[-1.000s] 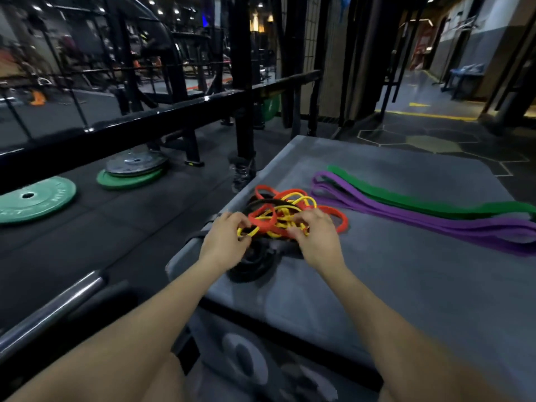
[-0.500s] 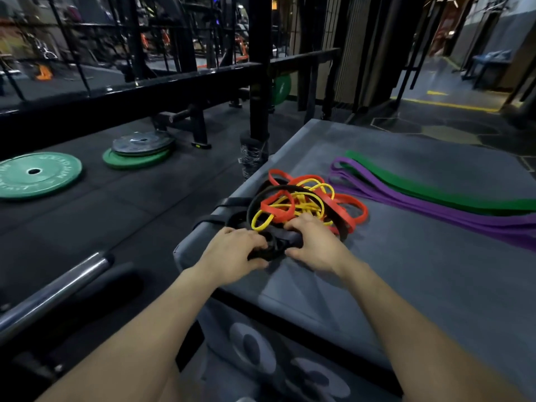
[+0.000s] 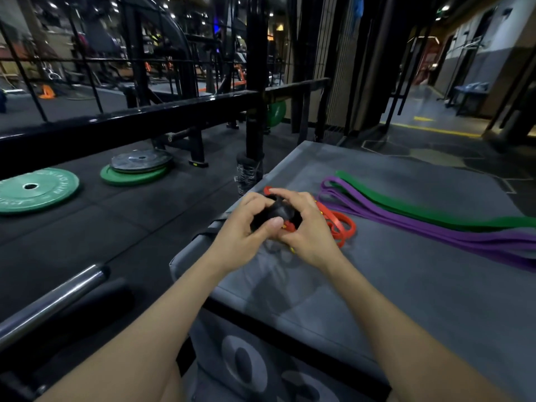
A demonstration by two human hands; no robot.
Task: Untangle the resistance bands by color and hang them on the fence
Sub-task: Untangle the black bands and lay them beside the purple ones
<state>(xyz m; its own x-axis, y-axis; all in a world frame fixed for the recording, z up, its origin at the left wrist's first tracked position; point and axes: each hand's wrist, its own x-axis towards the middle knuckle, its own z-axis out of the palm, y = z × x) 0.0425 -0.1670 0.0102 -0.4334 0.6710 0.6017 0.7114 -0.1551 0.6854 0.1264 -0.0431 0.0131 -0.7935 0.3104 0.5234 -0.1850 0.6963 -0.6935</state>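
Untangling underway: both hands [image 3: 278,224] clamp fingers on the black band [image 3: 275,211] mid-frame. Next, I'd judge, tease it from the red band [image 3: 340,224].

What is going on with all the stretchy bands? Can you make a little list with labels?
Left hand: grips the black band
Right hand: grips the same black band
Red band: tangled, lying under the hands
Purple band: laid out on the grey mat
Green band: laid out beside the purple one
Fence: no bands hung yet
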